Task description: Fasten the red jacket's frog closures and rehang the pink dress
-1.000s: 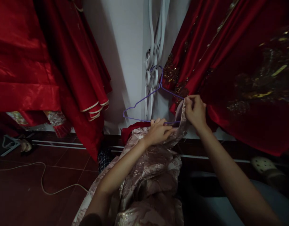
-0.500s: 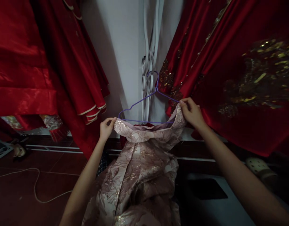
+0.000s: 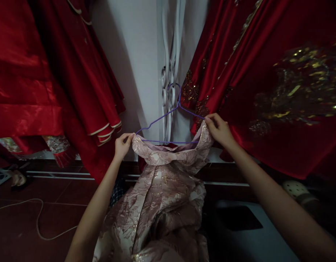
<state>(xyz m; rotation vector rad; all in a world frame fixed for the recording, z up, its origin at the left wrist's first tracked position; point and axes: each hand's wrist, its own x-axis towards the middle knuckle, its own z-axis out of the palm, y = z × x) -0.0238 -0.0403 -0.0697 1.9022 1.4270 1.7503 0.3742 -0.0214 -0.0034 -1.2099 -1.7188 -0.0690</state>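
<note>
A pink brocade dress point(image 3: 159, 185) with shiny floral patterning hangs down the middle of the view, its wide neckline at the top. My left hand point(image 3: 123, 145) pinches the left shoulder edge between thumb and fingers. On the other side my right hand point(image 3: 218, 128) grips the right shoulder edge, close to the hanger's right end. A purple hanger point(image 3: 163, 115) sits in the neckline; its left end meets the fabric by my left fingertips. The hook points up, in front of a white metal scrollwork stand point(image 3: 168, 72).
Red satin garments point(image 3: 23, 72) hang at the left, and a red gown with gold sequins point(image 3: 301, 87) hangs at the right. Below lie a pale cable point(image 3: 39, 214), shoes point(image 3: 18, 179), a light clog point(image 3: 296, 189) and a light surface with a dark panel point(image 3: 272, 236).
The hanger's left end now lies at the dress's left shoulder edge, by my left fingertips. Both hands keep their hold; the whole view has shifted slightly.
</note>
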